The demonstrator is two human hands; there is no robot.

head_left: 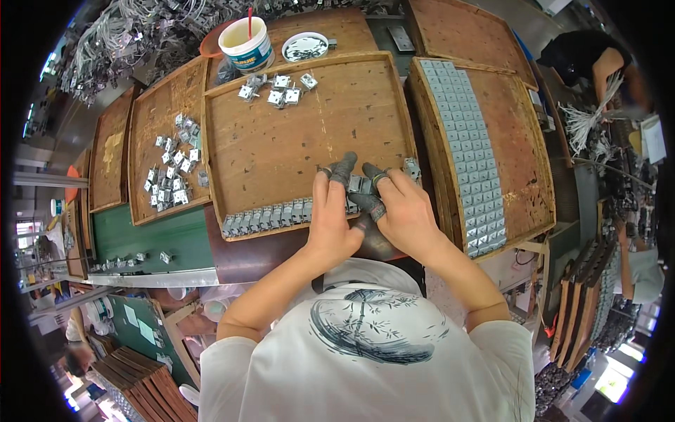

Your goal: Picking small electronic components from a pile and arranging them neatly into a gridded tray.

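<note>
Over the front edge of a shallow wooden tray, my two hands meet around a few small silver metal housings. My right hand has them between its thumb and forefinger, both in grey finger covers. Beside them, my left hand keeps its covered fingers stretched forward, with the thumb apart; whether its fingertips press on the parts I cannot tell. A tight row of the same housings runs along the tray's front rim to my left hand. One more housing sits at the right rim, past my right hand.
Loose housings lie at the tray's far side, others in a left tray. A right tray holds packed rows. Behind stand a white bucket and its lid. A person works at the far right.
</note>
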